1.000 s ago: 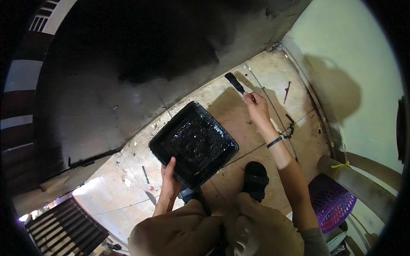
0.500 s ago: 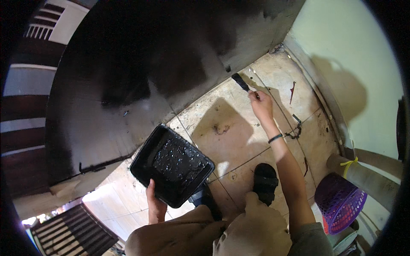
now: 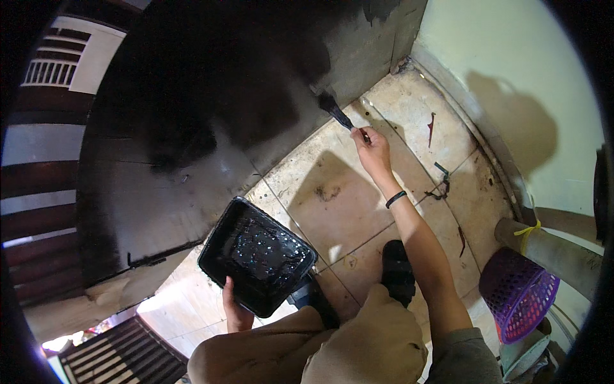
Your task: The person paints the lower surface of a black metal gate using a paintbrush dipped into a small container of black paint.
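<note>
My right hand is closed round the handle of a paintbrush with dark bristles. The bristle end meets the lower part of a large panel, close above the floor. Black paint covers much of that panel, while its lower strip shows patchy grey. At the lower left my left hand grips the near edge of a black tray, thumb over the rim. Wet, shiny black paint lies inside the tray. The fingers of the left hand under it are hidden.
Tiles with stains and black drips make up the floor. A purple basket and a grey pipe with a yellow tie stand at the right, by a pale green wall. A slatted rack is at the lower left.
My right hand has moved up and left, bringing the brush from over the floor tiles onto the panel's lower part. The left hand still holds the tray, and the view has shifted slightly.
</note>
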### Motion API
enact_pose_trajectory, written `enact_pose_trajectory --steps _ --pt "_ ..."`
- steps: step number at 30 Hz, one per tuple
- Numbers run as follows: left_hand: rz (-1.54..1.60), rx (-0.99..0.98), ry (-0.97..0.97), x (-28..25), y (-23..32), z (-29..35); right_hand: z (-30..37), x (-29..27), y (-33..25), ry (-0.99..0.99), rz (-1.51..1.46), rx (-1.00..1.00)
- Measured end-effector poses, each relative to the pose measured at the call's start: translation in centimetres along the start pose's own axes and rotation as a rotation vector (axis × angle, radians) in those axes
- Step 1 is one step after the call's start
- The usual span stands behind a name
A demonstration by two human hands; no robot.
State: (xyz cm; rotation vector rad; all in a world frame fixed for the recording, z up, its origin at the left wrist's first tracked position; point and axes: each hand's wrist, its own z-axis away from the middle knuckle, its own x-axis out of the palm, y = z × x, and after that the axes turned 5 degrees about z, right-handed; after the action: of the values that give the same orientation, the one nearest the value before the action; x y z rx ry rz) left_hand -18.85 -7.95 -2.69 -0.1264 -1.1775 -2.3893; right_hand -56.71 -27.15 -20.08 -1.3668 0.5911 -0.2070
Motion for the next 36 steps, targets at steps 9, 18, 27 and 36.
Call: enact_pose_trajectory --steps 9,18,27,36 --pt "-0.026 0.026 0.0 0.0 0.2 0.0 -0.1 0.4 -3.4 0.071 0.115 -0.024" --pt "-0.02 0.025 0.019 1.1 0.2 0.2 1.4 -1.6 -7.8 0.017 -0.138 -0.106" --pt "-0.031 0.052 0.008 1.1 0.2 0.1 1.3 0.2 -3.4 0.069 0.082 -0.005" --pt "-0.021 0.035 0.014 0.7 0.7 0.5 0.7 -1.6 -9.8 0.03 -0.266 0.003"
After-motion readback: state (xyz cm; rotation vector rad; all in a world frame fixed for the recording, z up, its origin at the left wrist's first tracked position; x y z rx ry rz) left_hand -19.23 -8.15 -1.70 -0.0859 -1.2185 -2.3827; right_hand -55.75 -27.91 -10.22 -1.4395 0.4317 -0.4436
